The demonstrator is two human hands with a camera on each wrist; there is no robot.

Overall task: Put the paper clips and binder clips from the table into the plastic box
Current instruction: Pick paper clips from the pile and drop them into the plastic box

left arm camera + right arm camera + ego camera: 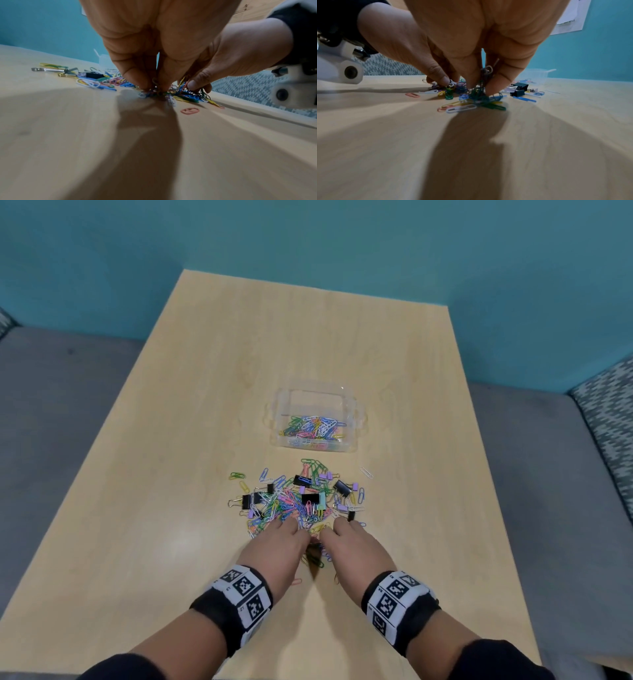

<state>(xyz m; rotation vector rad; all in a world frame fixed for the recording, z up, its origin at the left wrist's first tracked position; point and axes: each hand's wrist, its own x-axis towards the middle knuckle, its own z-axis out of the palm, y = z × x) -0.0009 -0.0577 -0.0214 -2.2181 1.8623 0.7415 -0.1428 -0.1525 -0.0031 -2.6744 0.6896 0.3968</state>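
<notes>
A heap of coloured paper clips (291, 501) mixed with black binder clips (310, 498) and purple ones lies mid-table. Behind it stands the clear plastic box (352, 412), with several paper clips inside. My left hand (291, 525) and right hand (337, 525) meet side by side at the heap's near edge, fingers pointing down. In the left wrist view my left hand (154, 86) pinches a bunch of paper clips (187, 94) against the table. My right hand (479, 86) grips a tangle of green and blue paper clips (479, 97). A black binder clip (520, 86) lies just beyond.
The light wooden table (205, 405) is ringed by a grey bench and a teal wall. A patterned cushion (609, 419) sits at the right. One white paper clip (365, 472) lies apart right of the heap; a pink one (297, 581) lies near my left wrist.
</notes>
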